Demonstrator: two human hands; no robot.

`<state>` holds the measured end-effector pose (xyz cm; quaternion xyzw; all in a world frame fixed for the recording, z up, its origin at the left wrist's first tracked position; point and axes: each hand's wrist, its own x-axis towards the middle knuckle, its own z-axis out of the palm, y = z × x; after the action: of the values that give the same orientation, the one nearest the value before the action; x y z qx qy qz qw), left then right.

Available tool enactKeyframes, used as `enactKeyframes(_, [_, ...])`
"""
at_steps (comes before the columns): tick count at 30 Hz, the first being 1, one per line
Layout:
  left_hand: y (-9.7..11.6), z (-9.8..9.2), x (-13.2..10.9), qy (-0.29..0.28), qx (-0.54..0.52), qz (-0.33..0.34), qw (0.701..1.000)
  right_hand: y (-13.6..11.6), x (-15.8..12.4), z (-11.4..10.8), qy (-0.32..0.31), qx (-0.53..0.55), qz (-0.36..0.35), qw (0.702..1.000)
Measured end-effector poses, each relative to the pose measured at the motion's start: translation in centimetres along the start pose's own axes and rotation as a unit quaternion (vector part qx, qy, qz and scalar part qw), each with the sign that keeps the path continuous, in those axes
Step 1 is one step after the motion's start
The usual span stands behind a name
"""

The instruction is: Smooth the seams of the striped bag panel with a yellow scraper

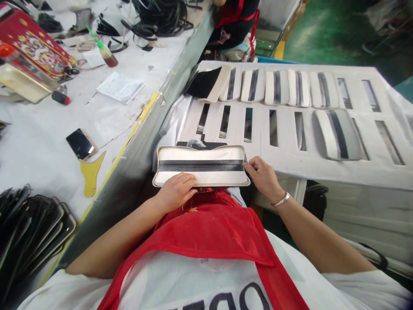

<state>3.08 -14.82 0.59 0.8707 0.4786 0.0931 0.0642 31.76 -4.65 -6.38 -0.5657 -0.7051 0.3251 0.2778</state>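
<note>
I hold a flat cream panel [203,156] with a black strip along its middle over my lap. My left hand [176,191] grips its near edge at the left, fingers curled over the cream surface. At the panel's right end, my right hand [263,174] pinches the edge near the black strip; a silver bracelet sits on that wrist. A red apron [213,224] lies under the panel.
A white slotted rack [322,168] in front carries several similar cream panels [337,134]. To the left a white worktable [48,142] holds a phone [80,144], a yellow template [90,172], papers, a glue bottle [105,49] and black strips [29,228]. Another person stands behind the rack.
</note>
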Motion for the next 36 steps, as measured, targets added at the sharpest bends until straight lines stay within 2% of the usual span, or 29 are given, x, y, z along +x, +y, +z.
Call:
enactKeyframes(9, [-1.2, -0.3, -0.6, 0.052, -0.006, 0.096, 0.994, -0.4, -0.6, -0.1, 0.011, -0.123, -0.032, 0.992])
enactKeyframes(18, [-1.0, 0.5, 0.5, 0.086, -0.018, 0.060, 0.994, -0.3, -0.5, 0.2, 0.026, -0.147, -0.045, 0.988])
enactKeyframes(22, [-0.6, 0.7, 0.7, 0.087, -0.011, 0.035, 0.996, -0.5, -0.1, -0.3, 0.017, -0.137, -0.041, 0.990])
enactKeyframes(24, [-0.3, 0.7, 0.7, 0.085, 0.000, 0.019, 0.996, -1.2, -0.2, -0.8, 0.031, -0.130, -0.049, 0.990])
enactKeyframes(26, [0.1, 0.8, 0.7, 0.082, 0.007, 0.003, 0.997, -2.6, -0.6, -1.1, 0.063, -0.125, -0.099, 0.985])
enactKeyframes(28, [0.3, 0.8, 0.6, 0.084, 0.008, -0.011, 0.996, -4.5, -1.5, -0.9, 0.063, -0.114, -0.199, 0.971])
enactKeyframes(30, [0.5, 0.8, 0.5, 0.089, 0.004, -0.017, 0.996, -6.3, -2.4, 0.1, 0.006, -0.098, -0.308, 0.946])
enactKeyframes(32, [0.6, 1.0, 0.3, 0.098, 0.004, -0.017, 0.995, -7.6, -3.1, 1.7, -0.059, -0.098, -0.376, 0.919])
enactKeyframes(34, [0.7, 1.2, 0.1, 0.110, 0.006, -0.013, 0.994, -8.1, -3.4, 3.4, -0.086, -0.122, -0.388, 0.910])
enactKeyframes(36, [0.7, 1.4, -0.1, 0.120, 0.008, -0.008, 0.993, -8.1, -3.6, 4.7, -0.080, -0.158, -0.369, 0.912])
